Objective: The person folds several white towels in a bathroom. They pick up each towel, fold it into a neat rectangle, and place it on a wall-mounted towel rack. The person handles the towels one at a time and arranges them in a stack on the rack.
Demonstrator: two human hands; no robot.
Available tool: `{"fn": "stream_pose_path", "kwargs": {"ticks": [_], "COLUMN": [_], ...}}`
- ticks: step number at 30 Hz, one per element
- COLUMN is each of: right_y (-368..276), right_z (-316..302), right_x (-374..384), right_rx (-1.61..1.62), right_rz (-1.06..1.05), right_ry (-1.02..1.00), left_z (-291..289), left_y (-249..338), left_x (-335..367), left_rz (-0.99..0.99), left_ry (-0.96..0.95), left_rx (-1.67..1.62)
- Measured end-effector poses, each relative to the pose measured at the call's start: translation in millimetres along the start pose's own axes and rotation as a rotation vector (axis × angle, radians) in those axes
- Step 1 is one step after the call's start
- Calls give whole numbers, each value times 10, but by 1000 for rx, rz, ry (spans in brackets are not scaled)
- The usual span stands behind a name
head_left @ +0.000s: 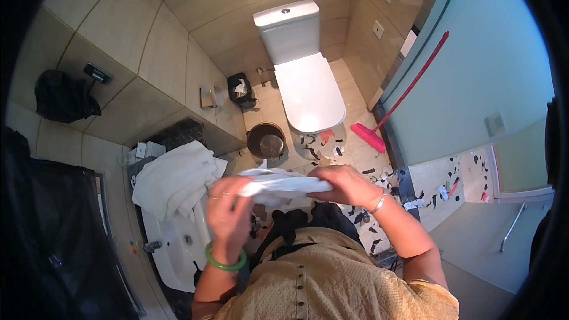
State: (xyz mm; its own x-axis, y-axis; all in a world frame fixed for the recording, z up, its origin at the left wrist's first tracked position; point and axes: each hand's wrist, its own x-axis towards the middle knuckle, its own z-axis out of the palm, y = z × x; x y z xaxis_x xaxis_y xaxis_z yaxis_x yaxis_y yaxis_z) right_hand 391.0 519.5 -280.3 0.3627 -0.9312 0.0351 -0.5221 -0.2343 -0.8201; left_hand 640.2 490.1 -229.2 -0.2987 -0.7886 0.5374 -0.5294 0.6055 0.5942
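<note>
Between my two hands, in front of my body, a white cloth (274, 185) is held up, bunched and folded. My left hand (230, 202), with a green bangle at its wrist, is closed on the cloth's left end. My right hand (348, 186), wearing a silver bracelet, pinches its right end with thumb and fingers. Below my left forearm lies the white washbasin (178, 248), with a white towel (175, 181) draped over its far side. The cloth hides part of the floor under it.
A white toilet (311, 92), lid down, stands ahead. Left of it are a dark round bucket (256, 141) and a small black bin (248, 104). A red broom (409, 86) leans against the glass panel (474, 77). Dark and pale scraps (313, 155) litter the tiled floor.
</note>
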Motion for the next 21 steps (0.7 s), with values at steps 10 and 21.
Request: {"fn": "stream_pose_path", "kwargs": {"ticks": [10,21], "right_y": [315,-346], "right_z": [-521,-372], "right_x": [-260,-339], "right_rx": [-133,395], "right_rz": [-14,-493], "right_ry": [197,1335], "left_z": [-359,-492], "left_y": [-471,-32], "left_x": [-143,-228], "left_rz": [-296,161], "left_ry": [210,484], "left_rx": [-210,-505]}}
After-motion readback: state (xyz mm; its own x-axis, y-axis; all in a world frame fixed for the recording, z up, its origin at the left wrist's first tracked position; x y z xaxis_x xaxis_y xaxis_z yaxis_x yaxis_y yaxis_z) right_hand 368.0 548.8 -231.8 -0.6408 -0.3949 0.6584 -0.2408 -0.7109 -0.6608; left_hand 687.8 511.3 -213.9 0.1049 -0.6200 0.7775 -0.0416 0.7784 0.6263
